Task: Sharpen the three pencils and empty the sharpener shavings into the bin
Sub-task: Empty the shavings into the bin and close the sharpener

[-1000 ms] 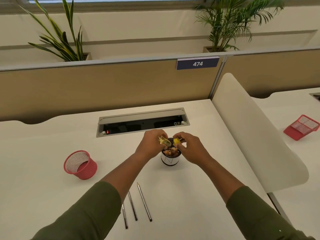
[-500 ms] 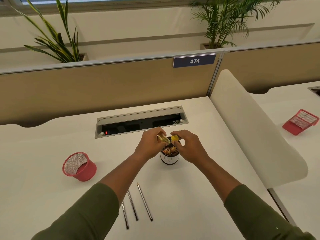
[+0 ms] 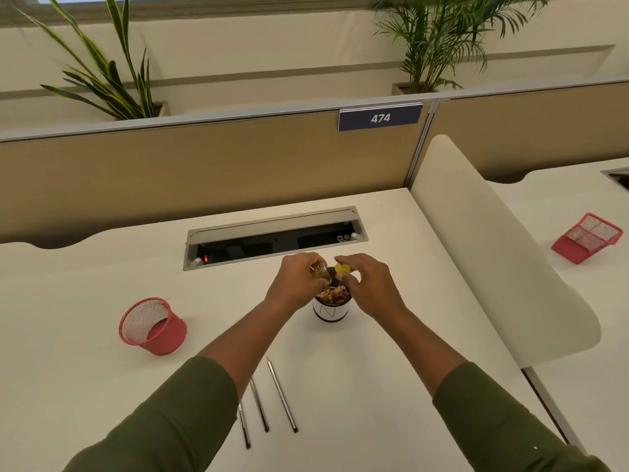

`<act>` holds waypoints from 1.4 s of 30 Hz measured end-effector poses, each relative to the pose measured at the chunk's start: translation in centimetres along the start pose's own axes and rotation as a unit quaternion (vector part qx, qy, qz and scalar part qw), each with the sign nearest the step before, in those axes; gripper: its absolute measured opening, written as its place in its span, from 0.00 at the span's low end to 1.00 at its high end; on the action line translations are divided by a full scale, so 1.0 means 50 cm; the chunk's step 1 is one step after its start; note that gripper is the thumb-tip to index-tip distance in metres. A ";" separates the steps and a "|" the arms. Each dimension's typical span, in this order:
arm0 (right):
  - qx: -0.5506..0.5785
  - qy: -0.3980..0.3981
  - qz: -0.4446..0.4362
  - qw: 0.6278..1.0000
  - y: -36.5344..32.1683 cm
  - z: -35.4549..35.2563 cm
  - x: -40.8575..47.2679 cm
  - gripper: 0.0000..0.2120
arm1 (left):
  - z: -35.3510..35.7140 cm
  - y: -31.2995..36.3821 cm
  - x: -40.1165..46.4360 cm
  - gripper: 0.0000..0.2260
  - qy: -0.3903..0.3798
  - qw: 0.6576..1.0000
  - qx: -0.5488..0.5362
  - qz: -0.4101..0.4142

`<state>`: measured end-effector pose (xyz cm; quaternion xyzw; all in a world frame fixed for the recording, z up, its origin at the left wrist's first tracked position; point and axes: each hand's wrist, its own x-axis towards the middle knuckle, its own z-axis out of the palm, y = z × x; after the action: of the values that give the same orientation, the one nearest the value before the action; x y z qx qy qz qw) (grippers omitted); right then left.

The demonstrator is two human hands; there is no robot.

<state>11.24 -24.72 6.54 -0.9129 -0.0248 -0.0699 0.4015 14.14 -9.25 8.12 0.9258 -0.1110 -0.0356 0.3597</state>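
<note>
A small white bin [image 3: 331, 313] with a dark rim stands mid-desk, holding brown shavings [image 3: 332, 295]. My left hand [image 3: 295, 284] holds the sharpener's clear shavings case [image 3: 320, 273] tilted over the bin's left rim. My right hand [image 3: 369, 286] pinches the yellow sharpener body [image 3: 341, 269] just above the bin's far rim. The two parts are a little apart. Three grey pencils [image 3: 281, 394] lie side by side near the front of the desk; my left sleeve covers part of the leftmost ones.
A red mesh cup [image 3: 151, 327] lies tipped on the desk at the left. An open cable tray [image 3: 275, 237] runs behind the bin. A white divider [image 3: 490, 253] borders the right side; beyond it is a red mesh holder [image 3: 587, 237].
The two hands stay over the bin with the sharpener parts; the clear case is tipped further down toward the shavings. The camera view has shifted slightly.
</note>
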 end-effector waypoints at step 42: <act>0.128 -0.045 0.026 0.990 -0.130 0.010 -0.136 0.13 | -0.076 -0.026 -0.197 0.08 0.044 0.885 -0.419 -0.197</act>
<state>3.92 -19.87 9.93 -0.8565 -0.0278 -0.0144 0.5153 5.33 -3.52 9.90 0.6926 0.1154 -0.1080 0.7038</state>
